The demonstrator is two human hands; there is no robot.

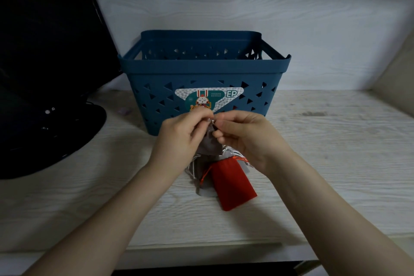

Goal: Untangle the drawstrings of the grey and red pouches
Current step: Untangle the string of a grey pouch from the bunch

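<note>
left hand [182, 134] and right hand [240, 134] pinched the grey pouch [208, 144] top, red pouch [230, 182] lay below on table [324, 152], blue basket [205, 69] behind, contents unseen

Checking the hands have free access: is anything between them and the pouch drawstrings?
Nothing visible. The left hand and right hand already pinch at the top of the grey pouch, lifted before the blue basket. The red pouch lies on the table below, its cord showing.
</note>
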